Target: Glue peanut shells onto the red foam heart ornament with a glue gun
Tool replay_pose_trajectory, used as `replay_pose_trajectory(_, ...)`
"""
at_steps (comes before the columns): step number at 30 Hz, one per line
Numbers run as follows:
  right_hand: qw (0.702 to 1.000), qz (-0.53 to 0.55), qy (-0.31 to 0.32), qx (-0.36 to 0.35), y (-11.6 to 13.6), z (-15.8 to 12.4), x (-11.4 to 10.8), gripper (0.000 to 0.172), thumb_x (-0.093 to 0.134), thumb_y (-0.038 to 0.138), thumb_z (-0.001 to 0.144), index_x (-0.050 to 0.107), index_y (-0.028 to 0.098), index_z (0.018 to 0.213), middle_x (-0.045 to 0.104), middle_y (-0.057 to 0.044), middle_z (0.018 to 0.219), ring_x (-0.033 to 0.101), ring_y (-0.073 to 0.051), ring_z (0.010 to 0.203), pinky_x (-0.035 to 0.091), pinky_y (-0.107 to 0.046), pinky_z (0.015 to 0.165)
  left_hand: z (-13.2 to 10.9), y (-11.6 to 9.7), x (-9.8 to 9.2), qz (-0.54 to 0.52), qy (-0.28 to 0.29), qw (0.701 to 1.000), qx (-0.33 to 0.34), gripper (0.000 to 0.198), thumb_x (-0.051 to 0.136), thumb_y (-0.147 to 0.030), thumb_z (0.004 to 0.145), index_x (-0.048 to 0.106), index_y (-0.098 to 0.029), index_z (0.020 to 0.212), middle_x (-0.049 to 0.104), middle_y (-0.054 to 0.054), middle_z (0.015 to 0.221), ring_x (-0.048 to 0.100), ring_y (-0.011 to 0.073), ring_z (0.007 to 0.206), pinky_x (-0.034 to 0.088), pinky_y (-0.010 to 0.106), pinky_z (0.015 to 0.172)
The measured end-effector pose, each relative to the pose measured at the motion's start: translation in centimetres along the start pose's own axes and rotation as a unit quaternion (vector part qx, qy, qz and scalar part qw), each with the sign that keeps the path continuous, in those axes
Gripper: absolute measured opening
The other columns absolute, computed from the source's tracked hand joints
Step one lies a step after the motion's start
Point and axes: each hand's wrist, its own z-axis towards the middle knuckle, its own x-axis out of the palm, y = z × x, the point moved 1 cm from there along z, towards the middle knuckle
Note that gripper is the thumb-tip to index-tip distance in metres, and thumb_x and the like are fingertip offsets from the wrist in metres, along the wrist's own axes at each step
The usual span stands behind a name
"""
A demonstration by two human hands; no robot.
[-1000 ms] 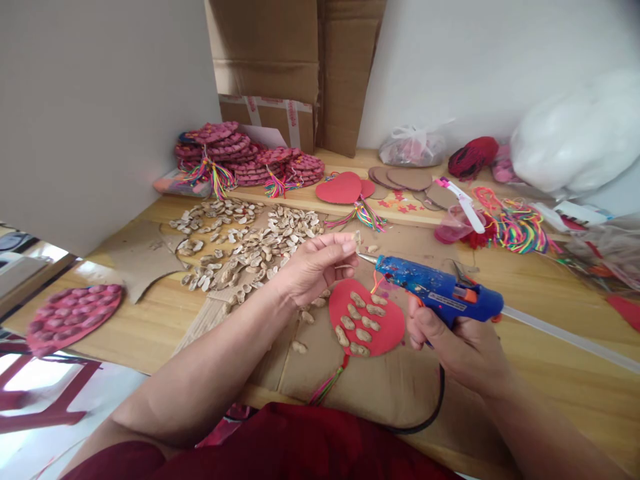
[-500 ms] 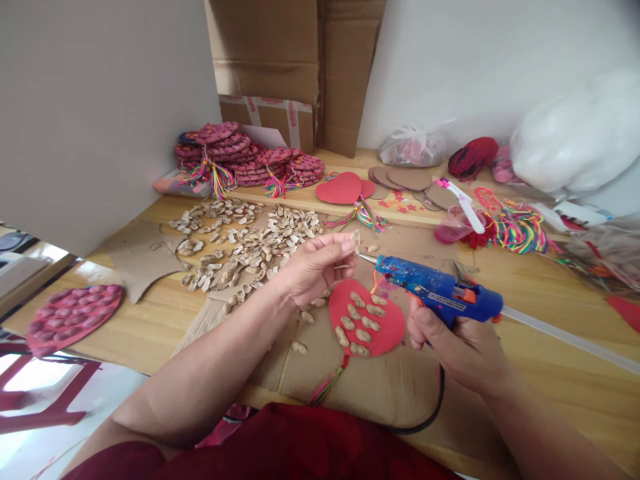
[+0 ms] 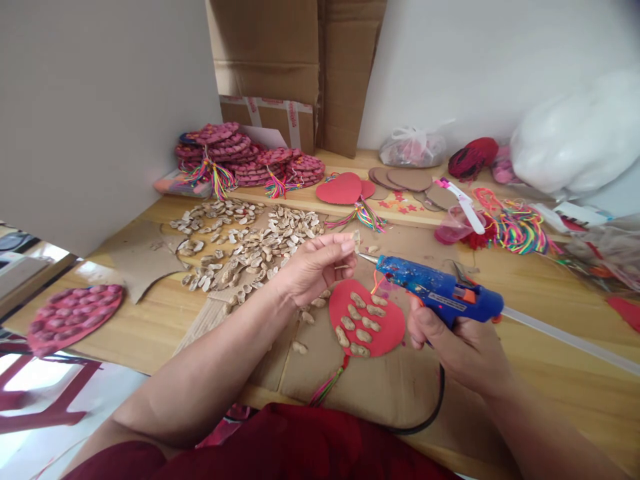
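My left hand (image 3: 314,265) pinches a small peanut shell (image 3: 357,238) between thumb and fingertips, held above the table. My right hand (image 3: 457,340) grips a blue hot glue gun (image 3: 440,290), whose metal nozzle points left and almost touches the shell. Below them lies a red heart cutout (image 3: 387,327) on brown cardboard (image 3: 380,383), with several peanut shells stuck on its left half and a coloured tassel at its tip.
A heap of loose peanut shells (image 3: 250,250) spreads behind my left hand. Stacks of finished red shell hearts (image 3: 240,157) sit at the back. Another finished heart (image 3: 70,313) lies far left. Coloured cords (image 3: 515,227), cardboard hearts (image 3: 400,179) and plastic bags fill the right.
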Motion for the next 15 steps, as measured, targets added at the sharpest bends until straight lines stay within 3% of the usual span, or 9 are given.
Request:
replay_pose_trajectory(9,0.999,0.032,0.018,0.005,-0.26,0.09,0.19,0.029,0.057,0.046,0.105,0.058,0.025,0.086,0.060,0.002,0.064,0.061,-0.016,0.056,0.049,-0.032,0.054,-0.04,-0.07,0.02,0.011,0.009,1.000,0.000,0.038,0.098,-0.037,0.064,0.071,-0.014,0.079,0.060,-0.003,0.068,0.058,0.0073,0.064,0.053,0.020,0.061)
replay_pose_trajectory(15,0.999,0.037,0.015,-0.002,0.41,0.38,0.26,0.028,0.057,0.046,0.105,0.059,0.025,0.087,0.060,0.003,0.063,0.060,-0.014,0.055,0.049,-0.029,0.052,-0.13,-0.12,0.12,0.018,0.026,0.999,0.012,0.039,0.096,-0.038,0.066,0.066,-0.014,0.071,0.051,-0.005,0.062,0.048,0.0065,0.059,0.048,0.019,0.059)
